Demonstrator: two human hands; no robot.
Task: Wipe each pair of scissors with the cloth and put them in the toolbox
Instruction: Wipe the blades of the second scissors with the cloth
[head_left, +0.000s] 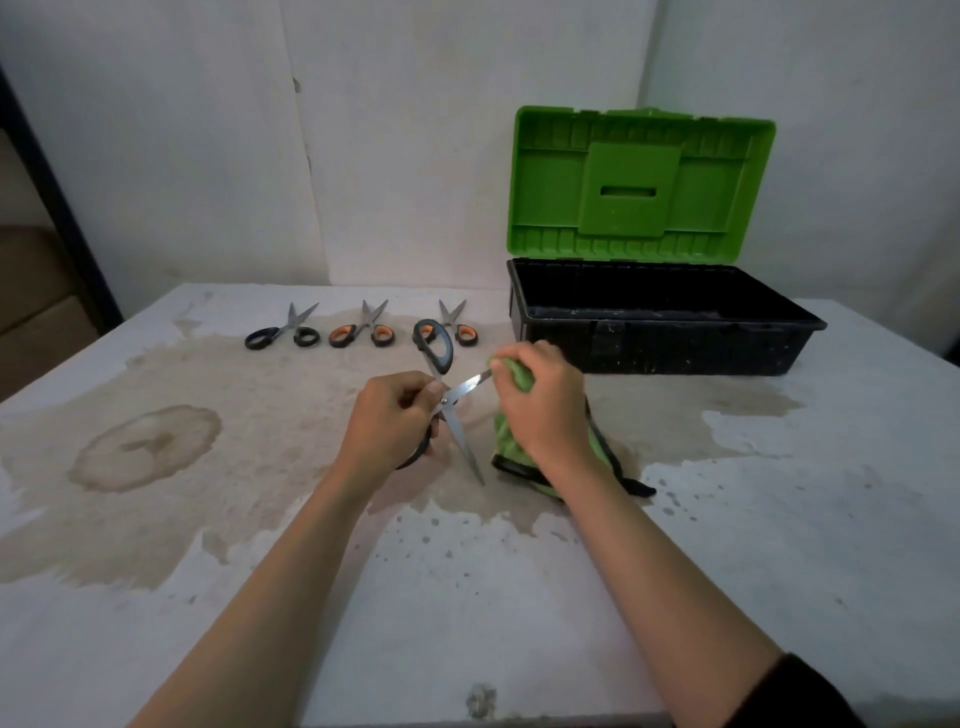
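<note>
- Left hand (387, 415) curled round the scissors (448, 400) near the pivot, blades spread, above the desk (519, 597).
- Right hand (540, 405) pinches soft cloth (505, 439) over one blade.
- Stiff, sharp steel: I'd hold handles only.

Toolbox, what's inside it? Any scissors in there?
The toolbox stands open, green lid up. Only the far inner wall and a strip of dark floor show, with nothing visible lying there. Its near side covers the rest of the bottom, so I can't tell.
</note>
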